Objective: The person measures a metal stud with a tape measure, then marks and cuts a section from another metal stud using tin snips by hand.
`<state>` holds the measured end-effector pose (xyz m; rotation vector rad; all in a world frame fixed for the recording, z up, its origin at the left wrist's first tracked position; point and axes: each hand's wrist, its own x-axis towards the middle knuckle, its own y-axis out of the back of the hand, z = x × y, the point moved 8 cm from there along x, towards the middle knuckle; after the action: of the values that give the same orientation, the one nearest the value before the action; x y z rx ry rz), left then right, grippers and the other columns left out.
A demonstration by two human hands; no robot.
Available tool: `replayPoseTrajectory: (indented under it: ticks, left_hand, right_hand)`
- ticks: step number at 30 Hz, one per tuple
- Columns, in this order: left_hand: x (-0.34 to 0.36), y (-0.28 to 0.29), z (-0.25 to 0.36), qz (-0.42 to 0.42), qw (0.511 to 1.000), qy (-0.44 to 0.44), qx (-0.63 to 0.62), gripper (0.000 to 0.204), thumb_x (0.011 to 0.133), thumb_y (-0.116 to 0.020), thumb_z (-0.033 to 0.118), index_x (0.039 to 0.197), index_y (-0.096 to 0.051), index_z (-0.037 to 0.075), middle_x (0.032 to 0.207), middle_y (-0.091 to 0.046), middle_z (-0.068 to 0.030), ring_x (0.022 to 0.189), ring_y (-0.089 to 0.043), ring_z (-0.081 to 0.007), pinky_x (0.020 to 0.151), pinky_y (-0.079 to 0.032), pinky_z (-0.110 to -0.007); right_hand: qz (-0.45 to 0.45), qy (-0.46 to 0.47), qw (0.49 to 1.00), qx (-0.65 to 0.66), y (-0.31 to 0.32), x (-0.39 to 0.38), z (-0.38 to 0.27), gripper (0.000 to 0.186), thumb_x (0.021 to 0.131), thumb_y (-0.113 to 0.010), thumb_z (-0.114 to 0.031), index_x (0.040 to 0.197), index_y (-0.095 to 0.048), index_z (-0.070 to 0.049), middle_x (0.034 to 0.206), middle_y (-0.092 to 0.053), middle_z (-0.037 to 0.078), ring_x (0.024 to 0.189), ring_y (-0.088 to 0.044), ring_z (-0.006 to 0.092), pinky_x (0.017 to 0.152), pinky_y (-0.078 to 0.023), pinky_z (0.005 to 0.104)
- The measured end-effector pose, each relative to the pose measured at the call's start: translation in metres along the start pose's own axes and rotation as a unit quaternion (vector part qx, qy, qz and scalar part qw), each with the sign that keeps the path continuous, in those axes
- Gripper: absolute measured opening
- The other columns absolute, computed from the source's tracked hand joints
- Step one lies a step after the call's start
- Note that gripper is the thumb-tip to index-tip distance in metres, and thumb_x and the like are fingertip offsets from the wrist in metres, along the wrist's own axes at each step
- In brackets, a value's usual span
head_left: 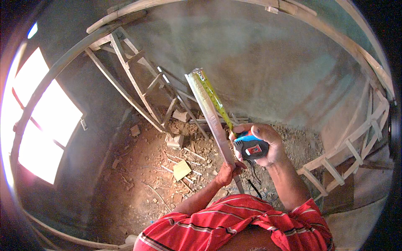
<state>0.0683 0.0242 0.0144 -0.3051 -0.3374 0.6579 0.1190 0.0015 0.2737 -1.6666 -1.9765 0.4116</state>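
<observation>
My left hand (227, 172) grips the lower part of a long flat metal strip (209, 113) that rises up and to the left. My right hand (264, 144) holds a tape measure case (250, 149), black and blue with a red patch. Its yellow tape blade (213, 96) is pulled out along the strip up to the strip's top end. Both forearms come in from the lower edge, out of red striped sleeves.
A wooden ladder-like frame (138, 83) leans on the grey plastered wall (268, 62) at the left. Another wooden frame (351, 146) stands at the right. The dirt floor holds rubble, bricks (175, 140), sticks and a flat board piece (181, 170). A bright window (46, 121) is at far left.
</observation>
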Motion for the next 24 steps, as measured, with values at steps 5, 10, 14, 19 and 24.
replayPoseTrajectory:
  ticks: [5, 10, 14, 19, 24]
  left_hand:
    - [-0.004, 0.003, -0.001, 0.009, 1.0, 0.001, 0.005, 0.096, 0.08, -0.044, 0.087, 0.1, -0.069, -0.003, 0.064, -0.041, 0.0044, 0.057, -0.035, -0.0075, 0.053, -0.026, -0.026]
    - [-0.01, 0.004, 0.007, 0.019, 0.999, 0.029, 0.005, 0.095, 0.078, -0.047, 0.088, 0.1, -0.069, -0.003, 0.066, -0.044, 0.0034, 0.058, -0.036, -0.0076, 0.053, -0.026, -0.026]
    - [-0.008, 0.01, -0.005, 0.019, 1.0, 0.017, 0.014, 0.089, 0.081, -0.05, 0.083, 0.099, -0.069, -0.002, 0.07, -0.048, 0.0009, 0.059, -0.039, -0.009, 0.053, -0.028, -0.027]
    - [-0.008, -0.002, -0.01, 0.083, 0.989, 0.03, -0.114, 0.061, 0.088, -0.054, 0.054, 0.098, -0.067, -0.004, 0.072, -0.054, -0.0044, 0.06, -0.044, -0.0131, 0.056, -0.033, -0.028]
    - [-0.009, -0.007, -0.02, 0.055, 0.985, 0.06, -0.149, 0.057, 0.084, -0.052, 0.047, 0.099, -0.067, -0.006, 0.073, -0.057, -0.0068, 0.063, -0.048, -0.0151, 0.06, -0.038, -0.03]
  right_hand:
    - [-0.024, -0.034, 0.999, 0.029, -0.009, 0.01, 0.016, 0.051, 0.093, -0.06, -0.039, 0.113, -0.065, 0.007, 0.102, -0.067, 0.023, 0.069, -0.068, 0.033, 0.059, -0.057, 0.0421]
    - [-0.031, -0.054, 0.996, 0.062, -0.009, 0.01, 0.032, 0.051, 0.094, -0.058, -0.041, 0.115, -0.064, 0.004, 0.105, -0.066, 0.023, 0.07, -0.068, 0.0334, 0.058, -0.057, 0.0417]
    - [-0.055, -0.082, 0.99, 0.1, -0.012, 0.011, 0.039, 0.052, 0.095, -0.056, -0.042, 0.117, -0.062, 0.005, 0.106, -0.065, 0.023, 0.071, -0.068, 0.0333, 0.06, -0.057, 0.0419]
    - [-0.063, -0.101, 0.988, 0.096, -0.02, 0.011, 0.039, 0.054, 0.093, -0.06, -0.043, 0.115, -0.064, 0.006, 0.101, -0.07, 0.018, 0.071, -0.068, 0.0256, 0.064, -0.058, 0.0381]
    - [-0.031, -0.093, 0.99, 0.105, -0.017, 0.015, 0.047, 0.05, 0.094, -0.059, -0.04, 0.117, -0.063, 0.005, 0.103, -0.067, 0.023, 0.076, -0.069, 0.0331, 0.063, -0.058, 0.0429]
